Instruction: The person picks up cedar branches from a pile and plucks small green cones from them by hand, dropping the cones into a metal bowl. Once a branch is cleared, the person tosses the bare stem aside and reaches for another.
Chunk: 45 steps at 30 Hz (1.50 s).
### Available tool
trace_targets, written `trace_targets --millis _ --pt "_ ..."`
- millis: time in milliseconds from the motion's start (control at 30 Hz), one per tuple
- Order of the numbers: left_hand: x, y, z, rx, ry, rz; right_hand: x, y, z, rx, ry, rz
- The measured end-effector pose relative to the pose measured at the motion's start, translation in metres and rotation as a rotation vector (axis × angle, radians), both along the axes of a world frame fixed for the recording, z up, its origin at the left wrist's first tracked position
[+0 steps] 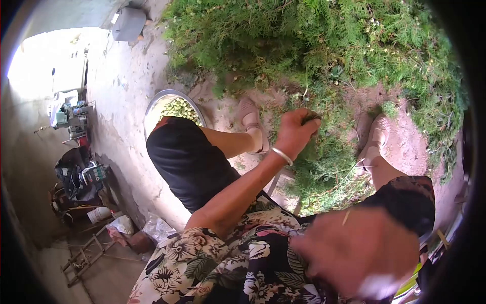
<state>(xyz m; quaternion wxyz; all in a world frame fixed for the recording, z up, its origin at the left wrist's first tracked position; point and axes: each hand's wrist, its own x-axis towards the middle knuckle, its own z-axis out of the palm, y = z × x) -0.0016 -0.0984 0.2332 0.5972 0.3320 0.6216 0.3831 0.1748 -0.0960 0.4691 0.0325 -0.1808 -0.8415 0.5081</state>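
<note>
My left hand (295, 133), with a silver bangle at its wrist, is closed in front of me over the green cuttings. Its fingers are curled around something small and dark green that I cannot make out. My right hand (360, 248) is near the camera at the lower right, smeared by motion, so its fingers and anything in them are unclear. Leafy green branches (324, 175) lie on the ground between my feet. A metal basin (151, 109) with small yellow-green pieces (178, 109) stands beyond my left knee.
A large heap of green branches (304, 40) covers the ground ahead. On the left are a grey box (129, 24), tools and bags (81, 172), a clear plastic bag (158, 228) and a wooden frame (83, 258). My sandalled feet rest on the earth.
</note>
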Motion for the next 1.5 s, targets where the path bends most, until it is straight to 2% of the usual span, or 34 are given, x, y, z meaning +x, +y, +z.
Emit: trace_targets --millis 33,67,133,167,233,300,333,400,433,467,500,533,600,633,667,733,767,800,867,900,933,1000,1033,1067,1133,1167,1233,1267,1333,1467,1500 --pt "-0.004 -0.002 0.013 -0.078 -0.220 0.020 -0.002 0.003 -0.008 0.049 -0.108 -0.234" --pt "-0.008 -0.001 0.028 -0.068 -0.230 0.014 -0.004 0.009 -0.020 0.103 -0.218 -0.473" --pt "-0.014 0.001 0.053 -0.209 -0.437 0.140 0.011 0.019 -0.061 0.267 -0.190 -0.739" --pt "-0.019 0.000 0.057 -0.207 -0.463 0.116 0.016 0.029 -0.064 0.220 -0.231 -0.703" --pt "-0.030 0.000 0.064 -0.243 -0.849 0.166 0.022 0.038 -0.071 0.192 -0.288 -0.681" --pt "-0.034 0.001 0.072 -0.216 -0.954 0.122 0.016 0.039 -0.085 0.425 -0.238 -0.517" --pt "-0.034 0.000 0.076 -0.204 -1.040 0.095 0.013 0.039 -0.085 0.433 -0.248 -0.526" --pt "-0.032 0.000 0.083 -0.196 -1.047 0.099 0.005 0.039 -0.085 0.305 -0.182 -0.413" --pt "-0.029 0.000 0.087 -0.152 -1.085 0.082 0.003 0.035 -0.089 0.484 -0.145 -0.447" --pt "-0.027 0.001 0.091 -0.107 -1.123 0.065 0.002 0.039 -0.085 0.489 -0.152 -0.454" --pt "-0.022 0.001 0.094 -0.138 -1.255 0.128 0.002 0.046 -0.081 0.166 -0.213 -0.407" --pt "-0.022 0.003 0.093 -0.142 -1.262 0.116 0.004 0.051 -0.078 -0.156 -0.268 -0.357" --pt "-0.024 0.010 0.090 -0.251 -1.273 0.254 0.009 0.052 -0.088 -0.057 -0.304 -0.382" --pt "-0.020 0.016 0.095 -0.094 -1.072 0.204 0.011 0.055 -0.087 -0.181 -0.266 -0.381" --pt "-0.020 0.017 0.095 -0.093 -1.076 0.194 0.012 0.056 -0.085 -0.303 -0.225 -0.378" --pt "-0.023 0.018 0.089 -0.108 -0.805 0.313 0.014 0.054 -0.081 -0.327 -0.203 -0.473" --pt "-0.023 0.016 0.088 -0.083 -0.695 0.323 0.014 0.055 -0.082 -0.410 -0.160 -0.596" --pt "-0.026 0.011 0.081 -0.082 -0.697 0.319 0.013 0.055 -0.082 -0.495 -0.115 -0.716" --pt "-0.038 -0.001 0.068 -0.147 -0.428 0.188 0.015 0.060 -0.078 -0.531 -0.079 -0.703" --pt "-0.039 -0.009 0.076 -0.152 -0.394 0.081 0.016 0.060 -0.085 -0.538 -0.047 -0.759" --pt "-0.038 -0.016 0.081 -0.150 -0.393 0.080 0.017 0.060 -0.088 -0.545 -0.014 -0.814" --pt "-0.037 -0.030 0.090 0.408 0.823 -0.799 0.018 0.064 -0.079 -0.527 -0.111 -0.854" --pt "-0.024 -0.036 0.107 0.475 1.054 -0.715 0.017 0.064 -0.077 -0.510 -0.209 -0.889" --pt "-0.023 -0.035 0.118 0.472 1.055 -0.718 0.015 0.060 -0.079 -0.514 -0.208 -0.889" --pt "-0.024 -0.029 0.135 0.568 0.862 -0.668 0.011 0.051 -0.085 -0.229 -0.121 -1.058" --pt "-0.019 -0.027 0.145 0.569 0.862 -0.669 0.012 0.053 -0.088 -0.230 -0.121 -1.059" --pt "0.000 -0.022 0.157 0.491 0.488 -0.322 0.015 0.058 -0.093 -0.399 -0.086 -0.894" --pt "0.008 -0.019 0.153 0.494 0.490 -0.320 0.014 0.057 -0.090 -0.397 -0.083 -0.892" --pt "0.024 -0.009 0.140 0.503 0.229 -0.168 0.013 0.056 -0.083 -0.423 -0.079 -0.875" --pt "0.030 -0.004 0.124 0.538 0.400 -0.171 0.017 0.057 -0.085 -0.479 -0.117 -0.826" --pt "0.030 0.000 0.119 0.671 0.515 -0.149 0.016 0.055 -0.083 -0.394 -0.048 -0.803"
